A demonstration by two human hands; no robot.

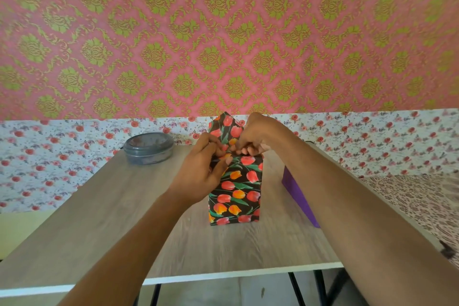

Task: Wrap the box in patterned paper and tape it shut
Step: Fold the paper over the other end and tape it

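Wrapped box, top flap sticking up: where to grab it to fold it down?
Probably pinch the pointed flap near its tip, coming from above. It stands upright at the far side of the wrapped box, and the left hand and right hand crowd its base.

The paper is black, printed with red and orange tulips and green leaves. The desk is pale grey-brown woodgrain with a white edge. The round tub is grey, the slab purple. The wall is pink with olive-green damask.
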